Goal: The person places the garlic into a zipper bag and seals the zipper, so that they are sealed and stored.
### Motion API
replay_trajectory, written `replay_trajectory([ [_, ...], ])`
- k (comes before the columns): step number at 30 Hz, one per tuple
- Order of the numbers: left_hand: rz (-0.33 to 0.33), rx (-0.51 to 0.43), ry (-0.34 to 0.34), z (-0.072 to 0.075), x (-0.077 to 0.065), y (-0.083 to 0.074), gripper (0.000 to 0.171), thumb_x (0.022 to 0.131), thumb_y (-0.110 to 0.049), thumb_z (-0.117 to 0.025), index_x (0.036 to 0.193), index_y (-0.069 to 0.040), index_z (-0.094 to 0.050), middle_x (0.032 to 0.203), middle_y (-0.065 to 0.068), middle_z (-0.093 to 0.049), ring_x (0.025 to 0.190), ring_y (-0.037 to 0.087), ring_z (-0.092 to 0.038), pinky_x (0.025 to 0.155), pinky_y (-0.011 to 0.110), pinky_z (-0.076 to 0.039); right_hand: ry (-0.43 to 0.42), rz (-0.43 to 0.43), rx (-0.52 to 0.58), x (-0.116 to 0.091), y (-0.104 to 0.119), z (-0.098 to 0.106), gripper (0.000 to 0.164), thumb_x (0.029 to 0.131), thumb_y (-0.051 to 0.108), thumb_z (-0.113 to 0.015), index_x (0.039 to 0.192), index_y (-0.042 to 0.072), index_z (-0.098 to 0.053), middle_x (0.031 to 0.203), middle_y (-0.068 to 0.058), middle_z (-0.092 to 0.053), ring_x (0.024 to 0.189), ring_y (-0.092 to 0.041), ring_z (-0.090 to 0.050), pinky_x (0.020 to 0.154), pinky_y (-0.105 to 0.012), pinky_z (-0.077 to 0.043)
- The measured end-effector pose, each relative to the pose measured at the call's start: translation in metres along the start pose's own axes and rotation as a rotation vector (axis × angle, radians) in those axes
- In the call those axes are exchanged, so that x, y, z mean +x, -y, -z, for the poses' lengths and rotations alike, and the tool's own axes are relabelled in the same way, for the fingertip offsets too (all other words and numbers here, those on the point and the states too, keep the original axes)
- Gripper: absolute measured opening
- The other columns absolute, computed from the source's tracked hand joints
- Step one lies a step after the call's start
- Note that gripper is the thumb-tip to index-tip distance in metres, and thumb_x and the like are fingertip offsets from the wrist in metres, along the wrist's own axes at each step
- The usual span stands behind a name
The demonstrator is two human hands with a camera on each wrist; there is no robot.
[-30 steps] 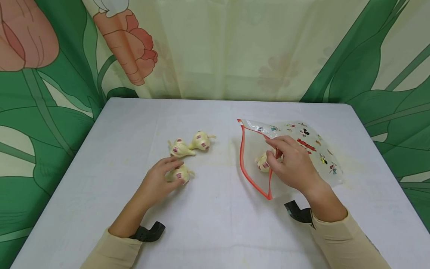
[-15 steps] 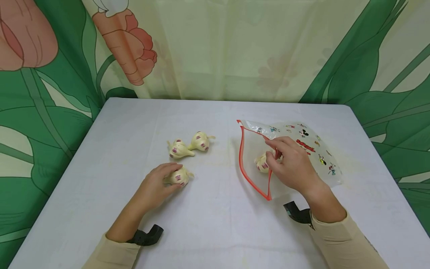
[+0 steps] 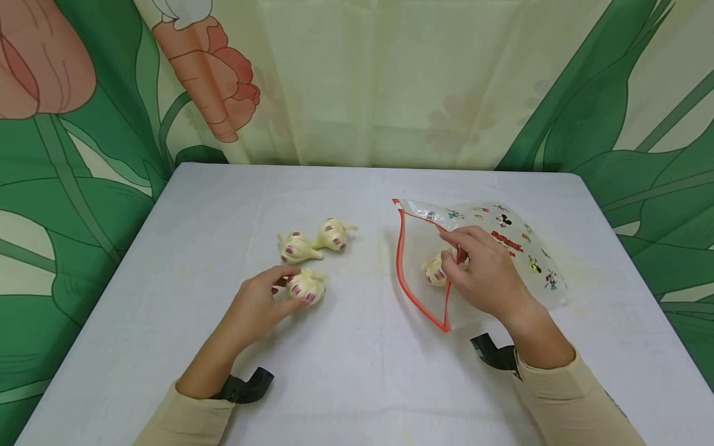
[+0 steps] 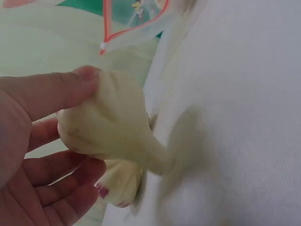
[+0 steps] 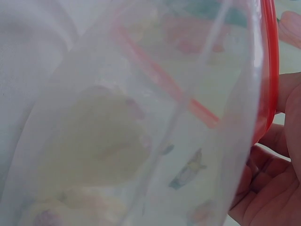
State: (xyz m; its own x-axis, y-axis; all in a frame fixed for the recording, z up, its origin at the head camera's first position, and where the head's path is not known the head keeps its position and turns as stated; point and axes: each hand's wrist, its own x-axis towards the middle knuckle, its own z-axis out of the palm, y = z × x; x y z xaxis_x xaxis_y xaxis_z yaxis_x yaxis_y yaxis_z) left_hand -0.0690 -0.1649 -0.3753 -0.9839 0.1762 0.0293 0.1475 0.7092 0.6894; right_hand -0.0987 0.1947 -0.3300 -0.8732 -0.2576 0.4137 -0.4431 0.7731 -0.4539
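Observation:
My left hand (image 3: 256, 308) grips a garlic bulb (image 3: 308, 287) between thumb and fingers, at the left of the table. In the left wrist view that bulb (image 4: 115, 117) is tilted, its stem pointing toward the white cloth. Just beyond it lie two more garlic bulbs, one (image 3: 297, 247) touching or nearly touching the other (image 3: 333, 235). My right hand (image 3: 491, 269) pinches the red zip edge of a clear printed zip bag (image 3: 538, 248), keeping its mouth apart. Inside the bag, garlic (image 3: 434, 272) shows near the opening, partly hidden by my fingers; the right wrist view shows it blurred through the plastic.
A white cloth covers the table (image 3: 357, 384). Behind it hangs a curtain (image 3: 379, 80) with large leaf and flower prints. Each wrist wears a black mount, one on the left (image 3: 245, 385) and one on the right (image 3: 493, 353).
My left hand has closed its grip on the nearest garlic bulb, which has turned and shifted slightly right. The right hand and the bag have stayed in place.

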Motion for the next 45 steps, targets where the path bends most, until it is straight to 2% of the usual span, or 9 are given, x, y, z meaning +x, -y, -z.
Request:
replay_trajectory([
  [5, 0.021, -0.073, 0.000, 0.000, 0.000, -0.007, 0.049, 0.082, -0.016, -0.084, 0.126, -0.004, -0.064, 0.116, 0.011, -0.065, 0.100, 0.030, -0.066, 0.087, 0.043, -0.055, 0.002, 0.001, -0.002, 0.000, 0.000, 0.000, 0.031, 0.088, 0.002, -0.064, 0.118, -0.001, -0.072, 0.109, -0.010, -0.064, 0.077, -0.016, -0.056, 0.056, -0.029, -0.046],
  [8, 0.009, -0.125, -0.001, -0.002, 0.001, -0.010, 0.048, 0.083, -0.013, -0.083, 0.126, -0.001, -0.063, 0.120, 0.013, -0.061, 0.104, 0.029, -0.066, 0.089, 0.040, -0.055, 0.003, 0.001, -0.001, 0.000, 0.001, 0.000, 0.031, 0.088, 0.002, -0.064, 0.118, -0.001, -0.072, 0.109, -0.010, -0.064, 0.077, -0.016, -0.056, 0.055, -0.030, -0.046],
  [15, -0.090, -0.211, -0.009, -0.016, 0.006, -0.023, 0.042, 0.083, -0.008, -0.082, 0.121, -0.003, -0.066, 0.115, 0.007, -0.065, 0.100, 0.027, -0.066, 0.086, 0.035, -0.056, -0.005, 0.011, -0.008, 0.000, 0.000, -0.001, 0.031, 0.088, 0.002, -0.064, 0.117, 0.000, -0.072, 0.109, -0.011, -0.064, 0.077, -0.016, -0.056, 0.054, -0.029, -0.045],
  [20, -0.165, -0.257, -0.020, -0.024, 0.016, -0.036, 0.040, 0.081, -0.008, -0.083, 0.118, -0.003, -0.068, 0.110, 0.004, -0.067, 0.096, 0.022, -0.066, 0.082, 0.033, -0.057, -0.014, 0.021, -0.011, 0.000, -0.001, -0.002, 0.030, 0.087, 0.001, -0.064, 0.116, 0.000, -0.072, 0.108, -0.011, -0.065, 0.076, -0.016, -0.056, 0.053, -0.029, -0.045],
  [28, -0.201, -0.301, 0.014, -0.036, 0.031, -0.059, 0.039, 0.082, -0.013, -0.083, 0.117, -0.006, -0.069, 0.108, 0.000, -0.068, 0.093, 0.016, -0.064, 0.079, 0.034, -0.056, 0.006, 0.002, -0.012, 0.000, -0.001, -0.001, 0.031, 0.088, 0.003, -0.063, 0.118, -0.001, -0.072, 0.110, -0.011, -0.064, 0.077, -0.016, -0.056, 0.055, -0.030, -0.046],
  [33, -0.168, -0.384, 0.064, -0.047, 0.043, -0.072, 0.039, 0.083, -0.014, -0.082, 0.119, -0.006, -0.069, 0.104, 0.000, -0.067, 0.087, 0.013, -0.065, 0.078, 0.034, -0.057, 0.005, 0.003, -0.012, 0.000, -0.001, -0.001, 0.031, 0.088, 0.003, -0.064, 0.118, -0.001, -0.071, 0.110, -0.011, -0.064, 0.077, -0.016, -0.056, 0.056, -0.031, -0.046],
  [39, -0.055, -0.501, 0.163, -0.068, 0.055, -0.087, 0.042, 0.085, -0.018, -0.080, 0.123, -0.007, -0.065, 0.104, 0.000, -0.066, 0.088, 0.011, -0.066, 0.073, 0.027, -0.056, 0.002, 0.007, -0.011, 0.000, -0.002, -0.002, 0.031, 0.088, 0.003, -0.063, 0.118, -0.001, -0.072, 0.109, -0.010, -0.064, 0.077, -0.016, -0.056, 0.055, -0.030, -0.045],
  [42, -0.015, -0.515, 0.205, -0.078, 0.059, -0.094, 0.043, 0.086, -0.021, -0.080, 0.124, -0.009, -0.063, 0.107, -0.002, -0.066, 0.091, 0.009, -0.066, 0.074, 0.026, -0.055, -0.011, 0.022, -0.014, -0.001, -0.002, -0.003, 0.030, 0.088, 0.002, -0.064, 0.117, -0.001, -0.072, 0.109, -0.011, -0.065, 0.076, -0.016, -0.056, 0.054, -0.030, -0.045],
  [45, -0.004, -0.499, 0.226, -0.085, 0.060, -0.099, 0.041, 0.086, -0.022, -0.080, 0.122, -0.009, -0.063, 0.104, -0.004, -0.067, 0.090, 0.007, -0.067, 0.074, 0.025, -0.055, -0.019, 0.032, -0.010, 0.000, -0.003, -0.003, 0.030, 0.087, 0.002, -0.065, 0.116, -0.001, -0.072, 0.108, -0.010, -0.065, 0.075, -0.015, -0.056, 0.054, -0.030, -0.045],
])
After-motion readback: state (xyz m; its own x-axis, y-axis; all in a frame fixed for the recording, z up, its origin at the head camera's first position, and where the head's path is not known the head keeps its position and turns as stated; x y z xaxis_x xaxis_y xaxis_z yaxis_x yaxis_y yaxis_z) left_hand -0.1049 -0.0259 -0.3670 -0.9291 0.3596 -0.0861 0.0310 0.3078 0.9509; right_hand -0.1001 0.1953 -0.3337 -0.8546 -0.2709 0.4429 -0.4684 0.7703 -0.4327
